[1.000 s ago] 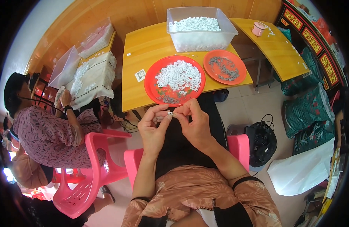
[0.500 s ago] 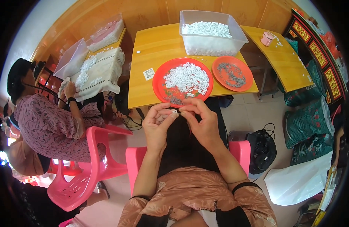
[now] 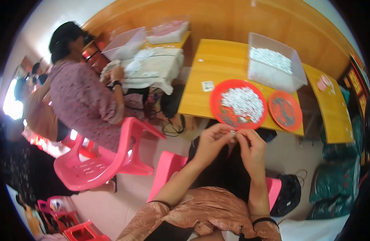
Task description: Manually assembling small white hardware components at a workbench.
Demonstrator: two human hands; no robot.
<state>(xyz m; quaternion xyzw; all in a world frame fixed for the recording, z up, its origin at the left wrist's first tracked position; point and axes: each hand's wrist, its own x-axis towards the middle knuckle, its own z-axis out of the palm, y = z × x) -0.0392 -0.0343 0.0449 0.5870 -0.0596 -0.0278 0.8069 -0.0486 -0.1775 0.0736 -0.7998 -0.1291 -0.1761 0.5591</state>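
My left hand (image 3: pixel 213 140) and my right hand (image 3: pixel 251 145) meet in front of me, fingertips pinching one small white piece (image 3: pixel 233 133) between them. Just beyond the hands, at the near edge of the yellow table (image 3: pixel 201 92), lies a large red plate (image 3: pixel 219 105) heaped with small white pieces (image 3: pixel 243 103). To its right sits a smaller red plate (image 3: pixel 286 110) holding darker bits. Farther back stands a clear plastic tub (image 3: pixel 275 62) filled with more white pieces.
A person in a purple patterned top (image 3: pixel 84 100) sits on a pink plastic chair (image 3: pixel 100 160) to my left, working at a cloth-covered table (image 3: pixel 153 66) with clear tubs. A black bag (image 3: pixel 287 195) lies on the floor at right. A second yellow table (image 3: pixel 333 108) stands at right.
The view has swung to the left, so the table and plates now sit further right. My hands stay together on the small white piece.
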